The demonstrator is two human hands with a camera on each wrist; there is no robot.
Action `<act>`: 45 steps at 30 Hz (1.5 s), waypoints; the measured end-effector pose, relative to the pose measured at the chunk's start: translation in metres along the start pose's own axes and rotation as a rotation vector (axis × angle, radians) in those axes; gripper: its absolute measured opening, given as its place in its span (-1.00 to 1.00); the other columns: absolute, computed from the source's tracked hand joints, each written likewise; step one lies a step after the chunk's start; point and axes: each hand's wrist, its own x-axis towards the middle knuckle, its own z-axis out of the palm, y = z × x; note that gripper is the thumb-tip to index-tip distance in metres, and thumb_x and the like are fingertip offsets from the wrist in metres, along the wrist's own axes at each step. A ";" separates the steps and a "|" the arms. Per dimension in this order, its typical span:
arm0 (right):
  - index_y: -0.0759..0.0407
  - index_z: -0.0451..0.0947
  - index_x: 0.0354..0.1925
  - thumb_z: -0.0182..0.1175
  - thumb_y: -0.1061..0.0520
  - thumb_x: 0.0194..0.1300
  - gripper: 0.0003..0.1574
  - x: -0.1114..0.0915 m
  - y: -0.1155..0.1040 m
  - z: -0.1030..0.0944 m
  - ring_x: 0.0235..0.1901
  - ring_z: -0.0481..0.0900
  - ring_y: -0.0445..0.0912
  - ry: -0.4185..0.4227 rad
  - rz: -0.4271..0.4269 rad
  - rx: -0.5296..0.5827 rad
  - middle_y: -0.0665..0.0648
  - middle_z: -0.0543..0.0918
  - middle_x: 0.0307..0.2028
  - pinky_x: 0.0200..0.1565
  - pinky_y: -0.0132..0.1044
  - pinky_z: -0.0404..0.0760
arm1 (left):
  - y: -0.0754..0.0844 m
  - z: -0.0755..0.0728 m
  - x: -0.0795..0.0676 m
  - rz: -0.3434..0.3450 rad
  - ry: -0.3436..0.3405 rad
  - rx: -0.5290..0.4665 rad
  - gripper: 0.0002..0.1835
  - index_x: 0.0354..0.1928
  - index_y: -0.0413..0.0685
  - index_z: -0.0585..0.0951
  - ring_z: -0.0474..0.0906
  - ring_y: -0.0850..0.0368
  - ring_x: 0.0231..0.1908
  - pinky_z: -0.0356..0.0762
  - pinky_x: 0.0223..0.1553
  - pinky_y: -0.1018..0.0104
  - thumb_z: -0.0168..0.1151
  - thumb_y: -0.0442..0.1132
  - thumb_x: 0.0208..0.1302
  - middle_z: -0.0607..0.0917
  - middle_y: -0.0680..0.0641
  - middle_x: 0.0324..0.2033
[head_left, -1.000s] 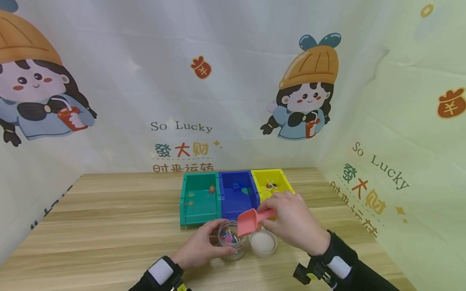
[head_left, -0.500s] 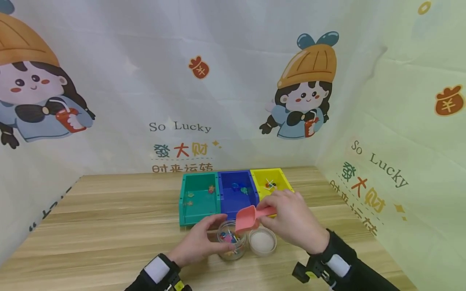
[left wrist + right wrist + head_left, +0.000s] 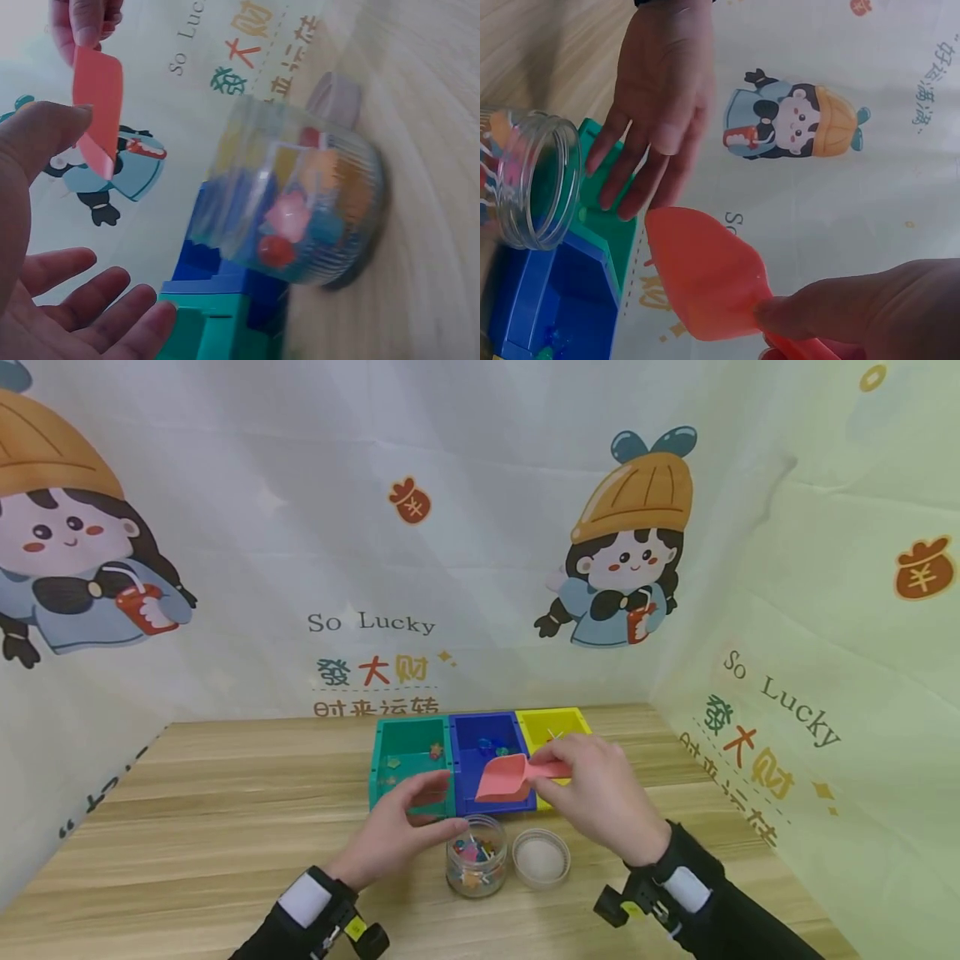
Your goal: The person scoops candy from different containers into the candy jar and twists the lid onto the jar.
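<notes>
My right hand [image 3: 600, 797] pinches the handle of a pink toy scoop [image 3: 504, 779] between thumb and fingers. Seen from the head, the scoop's blade overlaps the blue tray; the right wrist view has it raised higher than the jar mouth. Off the jar's left side, my left hand [image 3: 393, 831] is spread with nothing in it, its thumb pointing toward the scoop. A clear glass jar [image 3: 307, 202] stands upright and uncovered on the table, partly filled with small colourful pieces. To its right lies a round white lid [image 3: 542, 858].
Behind the jar sit three joined trays: green [image 3: 405, 739], blue [image 3: 467, 789] and yellow [image 3: 534, 727]. Each contains a few small pieces; the right hand partly covers the yellow one. A printed cloth [image 3: 480, 543] hangs around the wooden table [image 3: 247, 810].
My left hand has let go of the jar and risen away from it to the left. The scoop has lifted from the jar mouth, up and away, in my right hand.
</notes>
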 end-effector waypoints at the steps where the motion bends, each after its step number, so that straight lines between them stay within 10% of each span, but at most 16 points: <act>1: 0.13 0.85 -0.05 0.56 0.10 0.36 -0.77 0.002 0.000 0.000 -0.11 0.66 0.04 0.005 0.011 0.007 0.14 0.84 -0.12 0.14 0.11 0.56 | 0.001 -0.003 0.001 0.008 0.010 -0.002 -0.19 0.60 -0.12 0.43 0.50 -0.25 0.49 0.59 0.46 -0.15 0.54 -0.05 0.43 0.56 -0.26 0.49; 12: 0.20 0.84 0.02 0.53 0.09 0.40 -0.71 0.018 0.008 0.007 -0.09 0.67 0.09 0.074 0.078 0.080 0.20 0.82 -0.09 0.01 0.00 0.71 | 0.007 -0.038 0.010 0.035 0.181 0.040 -0.32 0.65 -0.01 0.37 0.47 -0.22 0.51 0.55 0.46 -0.22 0.18 0.12 0.69 0.51 -0.20 0.54; 23: 0.22 0.82 0.06 0.51 0.02 0.44 -0.64 0.033 0.014 0.019 -0.17 0.63 0.07 0.060 0.156 0.064 0.22 0.77 -0.12 -0.13 -0.15 0.74 | -0.020 -0.066 0.021 -0.098 0.396 0.137 -0.33 0.65 -0.30 0.32 0.56 -0.17 0.16 0.55 0.02 0.27 0.08 -0.03 0.74 0.55 -0.36 0.29; 30: 0.13 0.83 0.06 0.48 0.02 0.47 -0.70 0.042 0.021 0.036 -0.40 0.54 -0.03 0.025 0.136 0.034 0.12 0.77 -0.29 -0.41 -0.31 0.43 | -0.038 -0.071 0.029 -0.197 0.333 0.337 -0.30 0.56 -0.49 0.37 0.61 -0.16 -0.02 0.59 -0.14 0.20 0.08 -0.04 0.69 0.69 -0.45 0.16; 37: 0.05 0.86 -0.13 0.51 0.00 0.42 -0.83 0.049 0.022 0.073 -0.45 0.53 -0.05 -0.015 0.094 -0.149 0.06 0.75 -0.40 -0.43 -0.31 0.45 | -0.040 -0.069 0.030 -0.205 0.268 0.394 -0.39 0.53 -0.40 0.46 0.63 -0.40 0.31 0.66 0.27 -0.26 0.08 -0.09 0.67 0.64 -0.50 0.34; 45: 0.14 0.81 -0.33 0.50 0.01 0.43 -0.75 0.057 0.020 0.097 -0.44 0.58 -0.04 -0.071 0.098 -0.234 0.08 0.73 -0.44 -0.31 -0.19 0.71 | -0.039 -0.068 0.034 -0.188 0.250 0.409 -0.41 0.54 -0.36 0.46 0.71 -0.13 -0.12 0.56 -0.32 0.22 0.08 -0.11 0.68 0.76 -0.39 0.12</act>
